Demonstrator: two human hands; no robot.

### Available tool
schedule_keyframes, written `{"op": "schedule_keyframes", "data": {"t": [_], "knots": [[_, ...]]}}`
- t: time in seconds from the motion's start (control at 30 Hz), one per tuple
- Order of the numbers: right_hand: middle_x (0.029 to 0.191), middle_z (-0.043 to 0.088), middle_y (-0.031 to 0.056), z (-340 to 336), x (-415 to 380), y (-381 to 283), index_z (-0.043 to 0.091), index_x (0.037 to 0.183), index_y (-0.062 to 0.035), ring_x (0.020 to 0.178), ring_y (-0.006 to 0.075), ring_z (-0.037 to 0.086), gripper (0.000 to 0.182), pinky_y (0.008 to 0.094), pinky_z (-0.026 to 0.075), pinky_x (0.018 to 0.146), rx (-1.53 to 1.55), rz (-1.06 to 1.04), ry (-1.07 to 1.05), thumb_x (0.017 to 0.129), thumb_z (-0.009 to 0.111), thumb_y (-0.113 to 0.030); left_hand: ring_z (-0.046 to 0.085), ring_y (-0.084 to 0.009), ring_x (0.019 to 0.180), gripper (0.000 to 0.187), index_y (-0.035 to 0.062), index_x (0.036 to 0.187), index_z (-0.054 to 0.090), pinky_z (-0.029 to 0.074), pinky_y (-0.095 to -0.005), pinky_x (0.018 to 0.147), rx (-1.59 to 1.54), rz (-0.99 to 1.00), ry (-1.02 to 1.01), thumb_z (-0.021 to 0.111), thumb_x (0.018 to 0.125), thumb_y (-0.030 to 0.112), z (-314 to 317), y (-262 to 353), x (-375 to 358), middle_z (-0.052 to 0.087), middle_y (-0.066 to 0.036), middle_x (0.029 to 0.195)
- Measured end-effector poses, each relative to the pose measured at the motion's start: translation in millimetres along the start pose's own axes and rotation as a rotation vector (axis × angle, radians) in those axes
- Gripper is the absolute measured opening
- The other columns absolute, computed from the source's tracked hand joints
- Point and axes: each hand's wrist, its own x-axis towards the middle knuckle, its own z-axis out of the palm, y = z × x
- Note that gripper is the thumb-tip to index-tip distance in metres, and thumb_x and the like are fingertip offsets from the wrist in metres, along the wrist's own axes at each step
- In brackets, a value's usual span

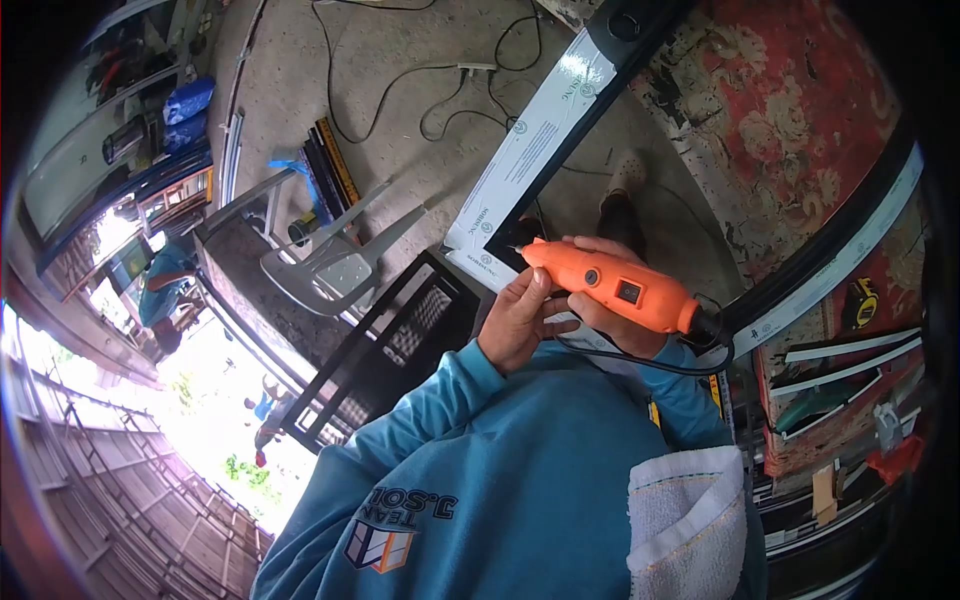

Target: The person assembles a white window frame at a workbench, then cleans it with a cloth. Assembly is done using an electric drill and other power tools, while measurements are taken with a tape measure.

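Observation:
An orange corded rotary tool is held in front of my chest, its narrow nose pointing left. My right hand wraps around its body from beneath, the fingers partly hidden behind it. Closed near the front of the tool is my left hand, thumb against the orange casing. A black power cord loops from the tool's rear below my hands. Just beyond the nose lies the corner of a dark frame covered in printed white protective film. The small tip of the tool is hard to make out against the dark frame.
A grey plastic chair and a black metal mesh-panelled piece stand left. Cables and a power strip cross the concrete floor. Right are a red floral surface and a tape measure. Another person is at far left.

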Motion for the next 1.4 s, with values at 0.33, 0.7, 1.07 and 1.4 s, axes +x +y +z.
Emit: {"op": "schedule_keyframes", "data": {"t": [0.33, 0.7, 1.07, 1.4], "knots": [[0.118, 0.057, 0.0151, -5, -13, -6, 0.042, 0.132, 0.0016, 0.103, 0.0188, 0.058, 0.059, 0.0353, 0.049, 0.093, -0.019, 0.102, -0.007, 0.078, 0.067, -0.004, 0.059, -0.0158, 0.108, 0.043, 0.0137, 0.125, 0.054, 0.048, -0.0372, 0.087, 0.067, -0.020, 0.007, 0.051, 0.096, 0.045, -5, -6, 1, 0.059, -0.002, 0.122], [0.117, 0.058, 0.0138, -4, -10, -11, 0.043, 0.130, 0.0026, 0.103, 0.0179, 0.059, 0.058, 0.0339, 0.049, 0.093, -0.060, 0.130, 0.014, 0.078, 0.068, -0.005, 0.057, -0.0159, 0.110, 0.050, 0.0138, 0.127, 0.053, 0.046, -0.0429, 0.094, 0.123, -0.036, 0.029, 0.050, 0.094, 0.051, -3, -6, 2, 0.059, -0.002, 0.122], [0.117, 0.058, 0.0134, -11, 4, -9, 0.050, 0.124, 0.0010, 0.105, 0.0211, 0.059, 0.049, 0.0369, 0.049, 0.092, -0.192, 0.035, -0.071, 0.079, 0.068, -0.008, 0.056, -0.0188, 0.110, 0.052, 0.0150, 0.125, 0.052, 0.046, -0.0456, 0.093, 0.109, -0.038, 0.027, 0.051, 0.091, 0.055, -2, -1, 3, 0.056, -0.003, 0.124], [0.119, 0.059, 0.0130, -8, 8, -24, 0.054, 0.121, -0.0006, 0.109, 0.0239, 0.057, 0.042, 0.0362, 0.046, 0.097, -0.228, 0.040, -0.081, 0.081, 0.066, -0.007, 0.056, -0.0212, 0.113, 0.054, 0.0140, 0.127, 0.051, 0.046, -0.0479, 0.093, 0.120, -0.054, 0.031, 0.050, 0.091, 0.055, -2, -1, 5, 0.054, -0.005, 0.126]]}}
